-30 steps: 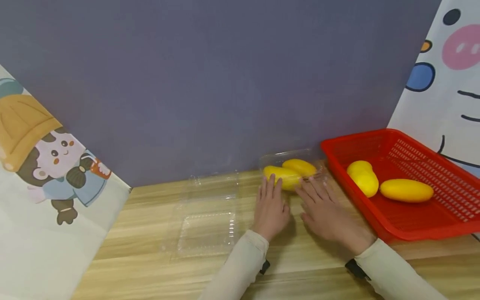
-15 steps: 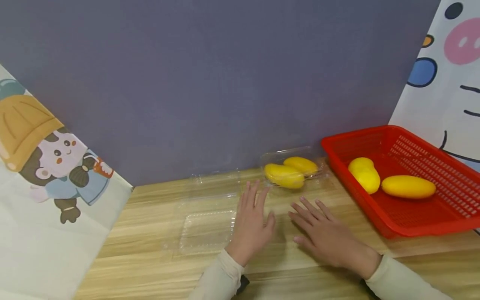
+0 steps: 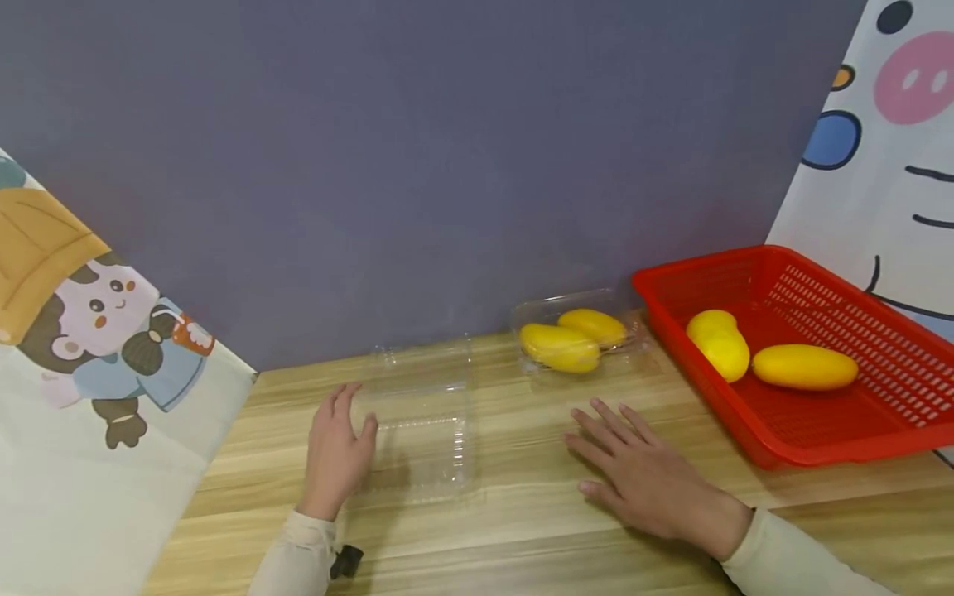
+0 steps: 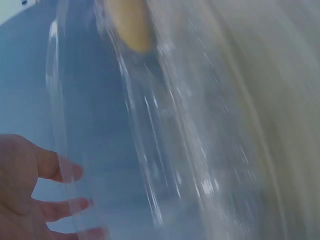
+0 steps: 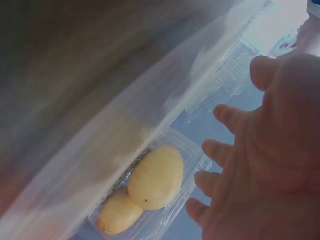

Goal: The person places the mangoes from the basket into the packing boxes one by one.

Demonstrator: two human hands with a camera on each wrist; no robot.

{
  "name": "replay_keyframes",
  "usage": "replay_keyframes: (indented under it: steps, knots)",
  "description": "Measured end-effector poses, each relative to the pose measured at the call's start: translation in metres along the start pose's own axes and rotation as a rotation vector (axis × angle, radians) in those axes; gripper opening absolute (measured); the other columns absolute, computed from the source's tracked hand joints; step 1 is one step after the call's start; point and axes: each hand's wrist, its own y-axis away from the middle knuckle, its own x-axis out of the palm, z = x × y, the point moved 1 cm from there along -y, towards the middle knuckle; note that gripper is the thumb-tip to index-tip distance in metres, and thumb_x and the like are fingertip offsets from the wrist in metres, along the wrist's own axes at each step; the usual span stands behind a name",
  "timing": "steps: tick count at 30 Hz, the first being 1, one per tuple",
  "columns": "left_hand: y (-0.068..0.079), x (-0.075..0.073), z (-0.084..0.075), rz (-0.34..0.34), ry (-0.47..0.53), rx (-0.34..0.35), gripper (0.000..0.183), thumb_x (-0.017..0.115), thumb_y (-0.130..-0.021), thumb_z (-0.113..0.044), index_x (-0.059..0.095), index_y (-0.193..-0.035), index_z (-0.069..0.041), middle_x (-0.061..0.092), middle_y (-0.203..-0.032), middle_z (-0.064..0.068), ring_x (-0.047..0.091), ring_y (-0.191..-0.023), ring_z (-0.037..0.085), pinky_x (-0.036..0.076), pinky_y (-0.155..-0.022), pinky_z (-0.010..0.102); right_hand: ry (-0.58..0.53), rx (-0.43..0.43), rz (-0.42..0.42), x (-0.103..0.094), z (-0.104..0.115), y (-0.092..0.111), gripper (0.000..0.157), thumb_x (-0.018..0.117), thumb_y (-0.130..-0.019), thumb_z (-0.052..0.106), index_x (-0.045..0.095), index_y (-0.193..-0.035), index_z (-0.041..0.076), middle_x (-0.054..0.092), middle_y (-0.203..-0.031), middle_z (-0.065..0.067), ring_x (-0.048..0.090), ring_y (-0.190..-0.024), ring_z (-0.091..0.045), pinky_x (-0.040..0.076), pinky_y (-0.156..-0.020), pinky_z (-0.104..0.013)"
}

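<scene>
My left hand (image 3: 335,454) is over the left side of a clear plastic clamshell box (image 3: 428,451), which lies with its lid folded back on the table. In the left wrist view, fingers (image 4: 70,210) show through the clear plastic, loosely extended. My right hand (image 3: 648,488) is spread palm down above the table, holding nothing. Beyond it, a second clear box (image 3: 532,313) contains two yellow mangoes (image 3: 559,348) lying side by side; its lid stands raised against the back wall. The right wrist view shows the same mangoes (image 5: 156,177) past my fingertips.
At the right stands a red plastic basket (image 3: 756,443) with a yellow, rounded fruit (image 3: 720,348) and a longer mango-like fruit (image 3: 805,367) inside. A grey wall (image 3: 447,182) closes the back of the wooden table (image 3: 514,513). Printed cartoon panels flank both sides.
Both hands have drawn back from the box with the mangoes. My left hand has swung left to the other clear box. The right hand has come back a little toward the front.
</scene>
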Motion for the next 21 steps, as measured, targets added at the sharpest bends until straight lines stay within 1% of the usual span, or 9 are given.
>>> replay_keyframes:
  steps: [3,5,7,9,11,14,16,18,21]
  knots:
    - [0.004,-0.011,0.021,0.032,-0.009,-0.056,0.061,0.052,-0.099,-0.019,0.029,-0.153,-0.003,0.03,-0.154,0.031,0.034,-0.137,0.052,0.033,-0.109,0.069,0.028,-0.014,-0.045,0.001,-0.001,0.001,0.057,0.055,-0.097,0.051,0.05,-0.147,0.025,0.037,-0.161,-0.007,0.026,-0.151,-0.035,-0.003,-0.129,-0.04]
    - [0.008,-0.015,0.032,0.064,-0.001,-0.097,0.067,0.052,-0.099,-0.018,0.02,-0.156,-0.002,0.029,-0.153,0.033,0.034,-0.136,0.054,0.034,-0.109,0.069,0.048,-0.028,-0.072,0.003,-0.003,0.001,0.057,0.057,-0.096,0.051,0.052,-0.146,0.025,0.039,-0.16,-0.007,0.028,-0.15,-0.035,-0.012,-0.127,-0.034]
    - [0.013,-0.016,0.042,0.134,0.038,-0.152,0.073,0.05,-0.1,-0.019,0.01,-0.158,-0.003,0.026,-0.154,0.034,0.033,-0.137,0.055,0.034,-0.109,0.069,0.066,-0.044,-0.088,0.002,-0.003,0.001,0.056,0.058,-0.095,0.051,0.053,-0.144,0.025,0.041,-0.159,-0.007,0.031,-0.149,-0.035,-0.017,-0.126,-0.03]
    - [0.016,-0.015,0.051,0.21,0.12,-0.217,0.074,0.047,-0.103,-0.02,0.001,-0.159,-0.003,0.022,-0.157,0.033,0.033,-0.139,0.054,0.037,-0.109,0.067,0.078,-0.059,-0.107,0.002,-0.003,0.002,0.056,0.06,-0.094,0.05,0.054,-0.143,0.025,0.042,-0.157,-0.007,0.033,-0.148,-0.034,-0.015,-0.126,-0.031]
    - [0.019,-0.014,0.056,0.264,0.214,-0.277,0.073,0.043,-0.105,-0.021,-0.002,-0.159,-0.003,0.022,-0.159,0.029,0.034,-0.14,0.052,0.042,-0.107,0.064,0.088,-0.07,-0.124,0.002,-0.003,0.001,0.056,0.061,-0.093,0.05,0.055,-0.142,0.024,0.044,-0.157,-0.007,0.034,-0.148,-0.034,-0.012,-0.127,-0.032]
    - [0.023,-0.011,0.059,0.299,0.38,-0.36,0.067,0.037,-0.107,-0.021,-0.002,-0.159,-0.004,0.022,-0.162,0.025,0.036,-0.141,0.049,0.043,-0.109,0.057,0.107,-0.066,-0.144,0.003,-0.003,0.001,0.057,0.061,-0.093,0.049,0.055,-0.143,0.022,0.043,-0.157,-0.007,0.034,-0.148,-0.035,-0.005,-0.129,-0.038]
    - [0.025,-0.01,0.06,0.304,0.471,-0.399,0.064,0.033,-0.108,-0.023,0.0,-0.159,-0.002,0.024,-0.161,0.026,0.036,-0.142,0.048,0.039,-0.114,0.057,0.124,-0.058,-0.159,0.003,-0.004,0.0,0.059,0.061,-0.093,0.048,0.054,-0.144,0.02,0.042,-0.158,-0.008,0.033,-0.148,-0.035,0.002,-0.129,-0.042]
    - [0.026,-0.009,0.061,0.31,0.551,-0.428,0.062,0.03,-0.109,-0.025,0.003,-0.158,0.001,0.024,-0.161,0.027,0.036,-0.142,0.048,0.031,-0.118,0.06,0.15,-0.049,-0.174,0.003,-0.004,-0.001,0.06,0.061,-0.093,0.048,0.053,-0.145,0.018,0.041,-0.158,-0.008,0.032,-0.148,-0.035,0.008,-0.128,-0.046]
    - [0.026,-0.007,0.061,0.326,0.648,-0.455,0.059,0.024,-0.11,-0.026,0.007,-0.157,0.003,0.023,-0.161,0.027,0.034,-0.144,0.047,0.025,-0.121,0.059,0.191,-0.053,-0.188,0.002,-0.005,-0.001,0.062,0.06,-0.093,0.047,0.053,-0.144,0.015,0.04,-0.159,-0.009,0.033,-0.148,-0.035,0.011,-0.127,-0.047]
